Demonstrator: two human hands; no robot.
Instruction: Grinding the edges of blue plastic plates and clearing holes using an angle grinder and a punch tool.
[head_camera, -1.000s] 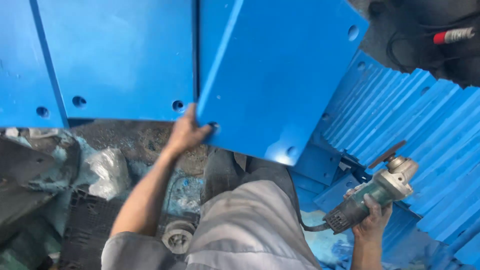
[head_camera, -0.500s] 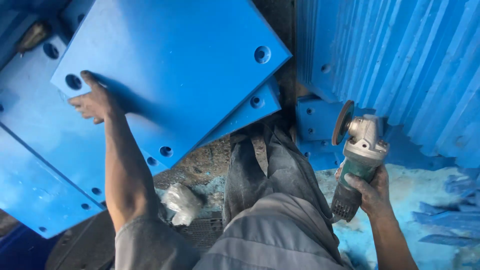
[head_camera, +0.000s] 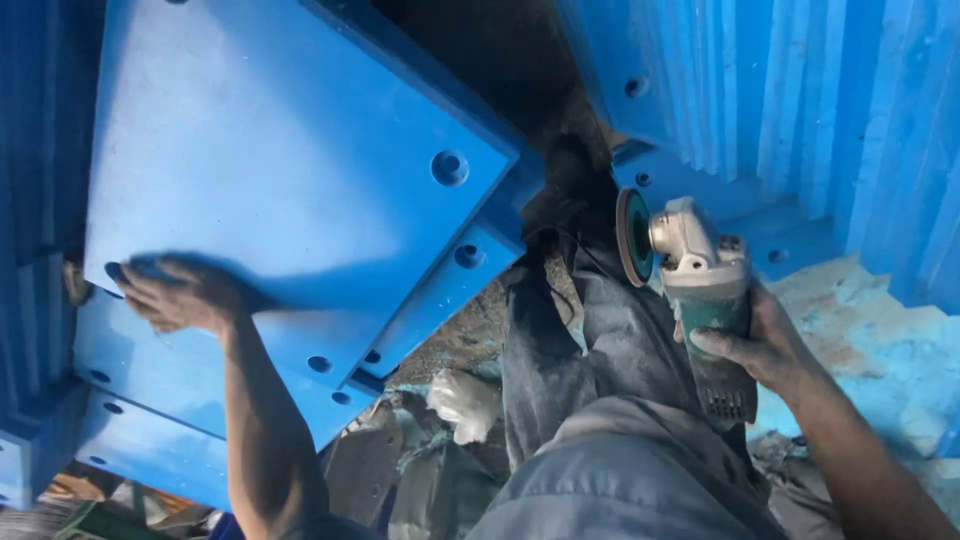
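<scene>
My left hand (head_camera: 175, 292) rests on the lower left corner of a large blue plastic plate (head_camera: 290, 170) with round holes near its corners. That plate lies tilted on top of other blue plates (head_camera: 160, 380). My right hand (head_camera: 760, 345) grips the body of a green and grey angle grinder (head_camera: 695, 275), held upright with its disc (head_camera: 632, 238) facing left, clear of the plates. My grey-trousered leg (head_camera: 590, 350) stretches between the two hands.
A row of upright blue plates (head_camera: 800, 110) stands at the right. Blue shavings and dust cover the floor (head_camera: 880, 340) below them. A crumpled white rag (head_camera: 465, 405) lies by my leg, with dark debris around it.
The view has swung left and closer. My left hand has slid down toward the top plate's lower corner. The grinder stays in my right hand, now nearer my leg.
</scene>
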